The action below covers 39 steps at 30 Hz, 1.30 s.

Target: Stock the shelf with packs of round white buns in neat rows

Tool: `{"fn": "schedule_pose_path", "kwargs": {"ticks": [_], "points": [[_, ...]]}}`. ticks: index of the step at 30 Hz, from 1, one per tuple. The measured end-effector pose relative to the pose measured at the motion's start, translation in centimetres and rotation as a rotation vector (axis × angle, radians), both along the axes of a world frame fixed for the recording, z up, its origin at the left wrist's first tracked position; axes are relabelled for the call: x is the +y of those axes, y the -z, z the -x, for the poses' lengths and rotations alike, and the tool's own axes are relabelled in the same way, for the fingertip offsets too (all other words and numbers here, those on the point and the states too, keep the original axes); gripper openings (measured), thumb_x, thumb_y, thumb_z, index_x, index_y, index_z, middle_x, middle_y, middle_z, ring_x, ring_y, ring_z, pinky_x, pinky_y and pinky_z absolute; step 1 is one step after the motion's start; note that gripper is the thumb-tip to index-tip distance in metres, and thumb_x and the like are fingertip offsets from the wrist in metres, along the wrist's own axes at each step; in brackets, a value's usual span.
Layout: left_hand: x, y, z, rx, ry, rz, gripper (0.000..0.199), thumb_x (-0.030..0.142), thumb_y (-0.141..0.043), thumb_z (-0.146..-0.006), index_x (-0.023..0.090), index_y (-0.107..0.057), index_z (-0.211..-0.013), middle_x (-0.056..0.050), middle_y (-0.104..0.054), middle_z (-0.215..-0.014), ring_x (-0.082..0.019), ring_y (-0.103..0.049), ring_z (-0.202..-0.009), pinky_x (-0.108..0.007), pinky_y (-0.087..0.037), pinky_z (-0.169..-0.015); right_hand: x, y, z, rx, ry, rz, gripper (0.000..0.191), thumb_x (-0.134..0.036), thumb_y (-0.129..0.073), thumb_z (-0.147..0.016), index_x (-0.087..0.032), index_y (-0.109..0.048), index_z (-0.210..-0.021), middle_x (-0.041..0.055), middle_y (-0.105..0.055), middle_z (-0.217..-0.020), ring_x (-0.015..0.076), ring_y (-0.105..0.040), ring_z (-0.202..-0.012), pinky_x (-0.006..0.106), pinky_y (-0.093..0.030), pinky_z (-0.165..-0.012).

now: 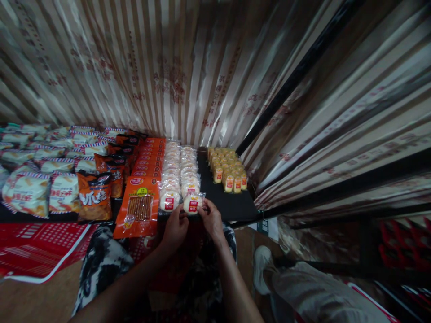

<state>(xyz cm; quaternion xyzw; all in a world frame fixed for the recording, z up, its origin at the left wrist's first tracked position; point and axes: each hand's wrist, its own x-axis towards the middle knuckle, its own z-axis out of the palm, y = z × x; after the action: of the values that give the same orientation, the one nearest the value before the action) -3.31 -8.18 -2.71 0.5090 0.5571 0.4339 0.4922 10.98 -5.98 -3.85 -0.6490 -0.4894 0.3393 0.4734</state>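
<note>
You hold one rice cracker packet (pixel 192 204), round and white with a red label, between your two hands. Your left hand (pixel 176 228) pinches at its left edge, and your right hand (pixel 211 218) grips its right edge with thumb and fingers. This packet is at the front end of the right one of two rows of similar packets (pixel 170 178), near the front edge of the black shelf (pixel 232 210). Just left of these rows lie overlapping orange snack bags (pixel 138 208); the nearest one reaches over the shelf edge. Further left are dark-and-orange bags (pixel 95 199) and white bags (pixel 27 195). On the right, apart from the rows, small yellow packages (pixel 229 172) stand together. Behind hangs a striped curtain (pixel 168 67).
</note>
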Motion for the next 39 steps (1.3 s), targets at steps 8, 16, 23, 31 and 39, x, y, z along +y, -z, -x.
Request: {"fn": "schedule_pose_path", "kwargs": {"ticks": [8, 16, 23, 31, 39], "points": [[-0.6, 1.0, -0.3, 0.065, -0.031, -0.048, 0.044, 0.013, -0.046, -0.076, 0.014, -0.049, -0.119, -0.011, -0.060, -0.115, -0.020, -0.058, -0.106, -0.039, -0.046, -0.095, 0.6, -0.4, 0.5, -0.019, 0.020, -0.018, 0.032, -0.034, -0.062, -0.069, -0.021, -0.063, -0.098, 0.0035, -0.061, -0.086, 0.0161, -0.058, -0.074, 0.028, -0.052, -0.065], [-1.1, -0.4, -0.5, 0.193, -0.013, -0.135, 0.035, 0.013, -0.045, -0.076, 0.015, -0.061, -0.107, -0.012, -0.049, -0.133, -0.024, -0.044, -0.124, -0.041, -0.033, -0.107, 1.1, -0.1, 0.6, 0.013, 0.014, -0.027, 0.032, -0.036, -0.062, -0.068, -0.020, -0.063, -0.096, 0.0035, -0.062, -0.085, 0.0165, -0.059, -0.074, 0.028, -0.051, -0.068], [-1.3, -1.3, -0.5, 0.193, 0.013, -0.126, 0.036, 0.011, -0.043, -0.076, 0.019, -0.061, -0.105, -0.007, -0.052, -0.129, -0.022, -0.043, -0.126, -0.040, -0.034, -0.107, 1.6, 0.7, 0.4, -0.005, -0.022, -0.009, 0.037, -0.038, -0.060, -0.069, -0.018, -0.061, -0.100, 0.0038, -0.062, -0.084, 0.0160, -0.058, -0.073, 0.028, -0.050, -0.067], [-1.4, -1.2, -0.9, 0.267, 0.062, -0.221, 0.040, 0.007, -0.041, -0.076, 0.016, -0.059, -0.110, -0.009, -0.045, -0.137, -0.022, -0.038, -0.130, -0.040, -0.032, -0.109, 1.8, 0.1, 0.2, -0.081, -0.054, -0.011, 0.035, -0.037, -0.058, -0.071, -0.017, -0.062, -0.099, 0.0041, -0.064, -0.085, 0.0155, -0.059, -0.072, 0.027, -0.049, -0.068], [-0.7, -0.9, -0.8, 0.417, 0.085, -0.214, 0.039, 0.005, -0.040, -0.076, 0.012, -0.059, -0.109, -0.013, -0.046, -0.136, -0.023, -0.042, -0.127, -0.040, -0.035, -0.107, 1.8, 0.0, 0.3, -0.086, -0.032, -0.010, 0.036, -0.040, -0.058, -0.069, -0.019, -0.063, -0.097, 0.0031, -0.066, -0.081, 0.0165, -0.062, -0.072, 0.028, -0.051, -0.067]]}}
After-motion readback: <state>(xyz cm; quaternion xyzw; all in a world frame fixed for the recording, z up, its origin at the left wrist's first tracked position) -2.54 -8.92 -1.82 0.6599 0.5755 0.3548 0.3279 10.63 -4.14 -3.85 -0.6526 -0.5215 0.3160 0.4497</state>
